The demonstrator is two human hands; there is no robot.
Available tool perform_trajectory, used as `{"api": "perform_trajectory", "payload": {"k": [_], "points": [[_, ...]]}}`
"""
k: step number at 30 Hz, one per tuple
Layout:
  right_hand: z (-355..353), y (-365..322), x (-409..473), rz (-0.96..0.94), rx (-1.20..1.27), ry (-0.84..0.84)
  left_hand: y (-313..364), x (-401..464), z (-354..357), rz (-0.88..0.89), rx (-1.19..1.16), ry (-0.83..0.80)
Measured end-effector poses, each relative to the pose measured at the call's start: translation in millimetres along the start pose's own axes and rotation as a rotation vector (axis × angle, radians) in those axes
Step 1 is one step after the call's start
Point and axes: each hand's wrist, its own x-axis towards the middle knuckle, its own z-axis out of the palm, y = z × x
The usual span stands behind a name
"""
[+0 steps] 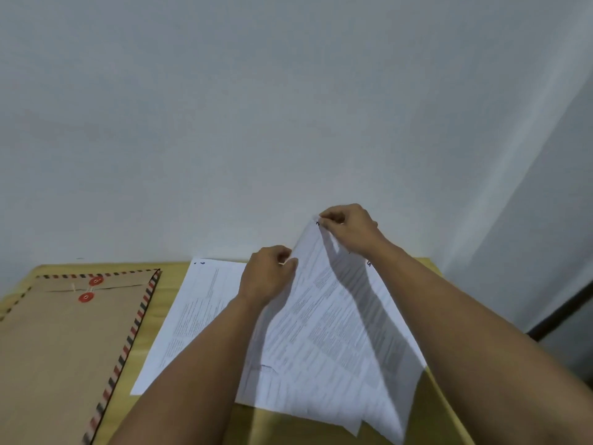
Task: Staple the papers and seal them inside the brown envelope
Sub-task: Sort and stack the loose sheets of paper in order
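Printed white papers (324, 335) are lifted at their far corner off the wooden table (173, 284). My right hand (349, 229) pinches that raised top corner between thumb and fingers. My left hand (268, 277) grips the left edge of the same sheets a little lower. Another printed sheet (199, 309) lies flat on the table under my left forearm. The brown envelope (64, 342), with red-and-black striped border and two red string buttons, lies flat at the left with its flap toward the wall. No stapler is in sight.
A plain white wall (256, 123) rises directly behind the table. The table's right edge ends near a dark strip (564, 313) low on the right wall. A strip of bare wood shows between the envelope and the flat sheet.
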Motion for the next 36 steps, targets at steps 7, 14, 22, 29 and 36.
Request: {"api": "perform_trajectory", "payload": {"k": [7, 14, 22, 29, 36], "points": [[-47.0, -57.2, -12.9, -0.176, 0.168, 0.119, 57.0, -21.6, -42.4, 0.157, -0.029, 0.096], [-79.0, -118.9, -44.1, -0.294, 0.382, 0.130, 95.6, -53.0, -113.5, 0.286, -0.088, 0.194], [-62.8, -139.1, -74.9, -0.096, 0.541, -0.103, 91.4, -90.4, -182.2, 0.166, -0.054, -0.051], [0.6, -124.4, -102.2, 0.085, 0.695, -0.119, 59.4, -114.9, -191.5, 0.152, 0.018, 0.032], [64.0, -77.0, -109.2, 0.240, 0.497, -0.172, -16.2, -118.0, -153.4, 0.102, 0.184, -0.011]]}}
